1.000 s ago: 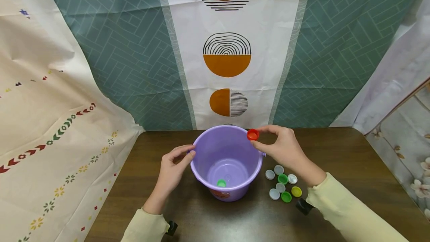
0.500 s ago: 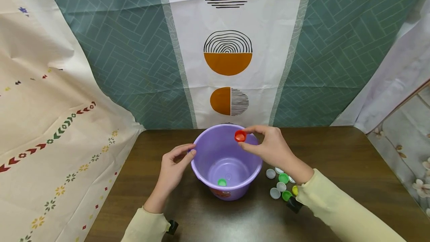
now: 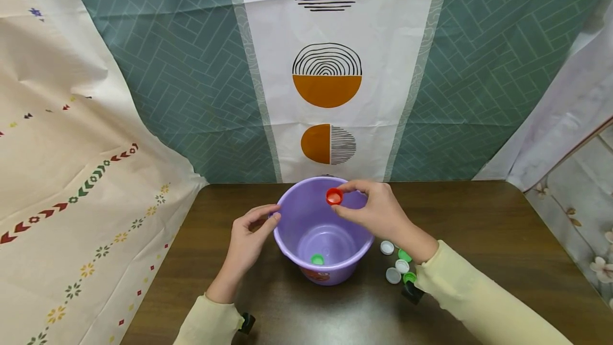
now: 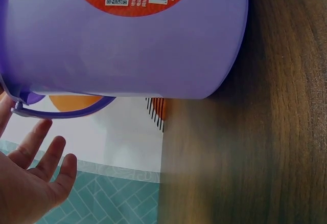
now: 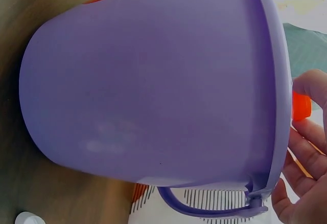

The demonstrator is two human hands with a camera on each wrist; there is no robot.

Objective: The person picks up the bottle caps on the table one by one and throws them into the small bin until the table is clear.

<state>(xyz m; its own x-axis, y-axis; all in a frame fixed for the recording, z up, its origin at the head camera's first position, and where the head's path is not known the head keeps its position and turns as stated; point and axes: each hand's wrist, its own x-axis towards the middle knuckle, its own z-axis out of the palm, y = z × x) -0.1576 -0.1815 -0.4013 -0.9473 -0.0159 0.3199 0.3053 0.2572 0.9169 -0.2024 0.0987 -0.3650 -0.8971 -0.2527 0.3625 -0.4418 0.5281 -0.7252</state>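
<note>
Red cap (image 3: 334, 196) is pinched in the right hand (image 3: 371, 212), left hand (image 3: 249, 233) gripping the purple bucket (image 3: 304, 220).

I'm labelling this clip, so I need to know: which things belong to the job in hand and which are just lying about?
Belongs to the job:
Red cap, pinched in the right hand
Purple bucket, left hand at its rim
Green cap inside the bucket
Loose caps on the table, probably

Just there:
Patterned wall hanging
Cream cloth on the left

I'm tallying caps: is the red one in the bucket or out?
Out: fingers of the right hand pinch the red cap over the purple bucket, above its rim.
</note>
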